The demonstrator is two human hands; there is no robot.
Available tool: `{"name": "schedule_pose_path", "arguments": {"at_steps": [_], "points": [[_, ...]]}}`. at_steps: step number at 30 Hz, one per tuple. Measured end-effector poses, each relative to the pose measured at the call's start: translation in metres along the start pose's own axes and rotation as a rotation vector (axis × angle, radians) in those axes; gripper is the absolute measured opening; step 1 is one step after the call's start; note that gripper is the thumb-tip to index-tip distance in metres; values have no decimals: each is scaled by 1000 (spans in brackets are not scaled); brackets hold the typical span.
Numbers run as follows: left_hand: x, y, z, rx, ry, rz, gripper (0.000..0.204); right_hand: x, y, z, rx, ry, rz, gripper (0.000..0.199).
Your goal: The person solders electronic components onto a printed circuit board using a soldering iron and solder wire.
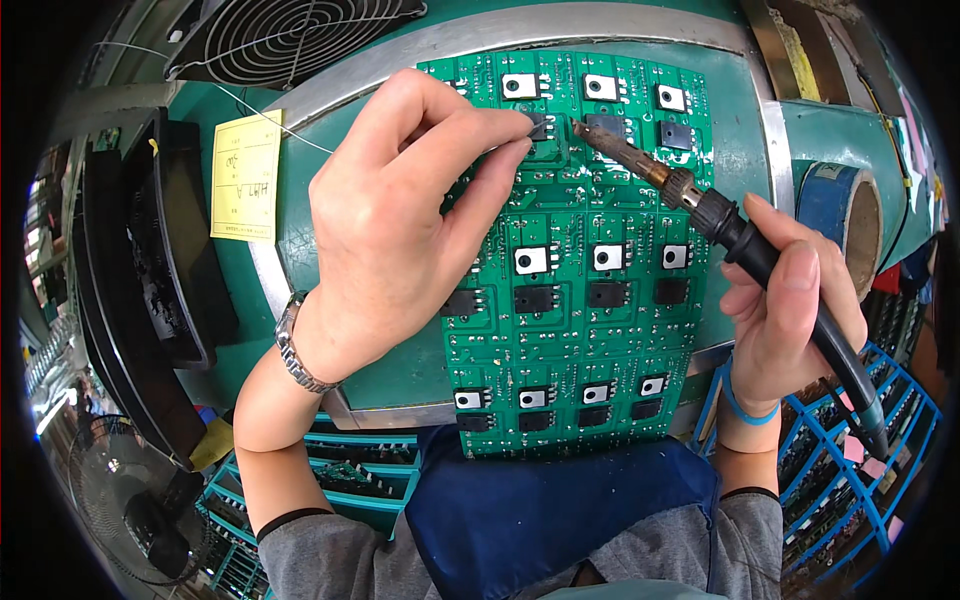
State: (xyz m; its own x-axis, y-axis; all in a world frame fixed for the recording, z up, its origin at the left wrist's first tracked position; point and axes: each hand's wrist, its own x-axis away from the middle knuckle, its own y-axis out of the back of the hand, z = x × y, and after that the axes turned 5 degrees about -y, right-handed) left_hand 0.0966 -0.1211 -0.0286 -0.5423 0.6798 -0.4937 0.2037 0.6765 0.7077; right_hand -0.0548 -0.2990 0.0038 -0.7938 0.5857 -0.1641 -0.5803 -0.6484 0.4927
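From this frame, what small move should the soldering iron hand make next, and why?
Probably ease the soldering iron tip a little left onto the black component. The left hand pinches that part against the green circuit board, and the tip in the right hand sits just beside it.

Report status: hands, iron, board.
Left hand pinching a small black part on the green circuit board. Right hand holding the soldering iron, tip beside that part. Nothing in the way.

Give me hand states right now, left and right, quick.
Left hand: fingers pinched shut on a small black component on the green circuit board.
Right hand: closed around the soldering iron, tip at the board.
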Motion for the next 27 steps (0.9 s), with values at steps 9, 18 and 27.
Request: {"name": "schedule_pose_path", "arguments": {"at_steps": [9,18,27], "points": [[0,-3,1,14,-11,18,20,-6,-6,1,27,-76,-14,40],[1,-6,6,-42,-63,7,22,-7,-4,-5,41,64,46,39],[-5,-2,3,42,-9,-8,20,-8,-3,-6,52,74,57,39]]}}
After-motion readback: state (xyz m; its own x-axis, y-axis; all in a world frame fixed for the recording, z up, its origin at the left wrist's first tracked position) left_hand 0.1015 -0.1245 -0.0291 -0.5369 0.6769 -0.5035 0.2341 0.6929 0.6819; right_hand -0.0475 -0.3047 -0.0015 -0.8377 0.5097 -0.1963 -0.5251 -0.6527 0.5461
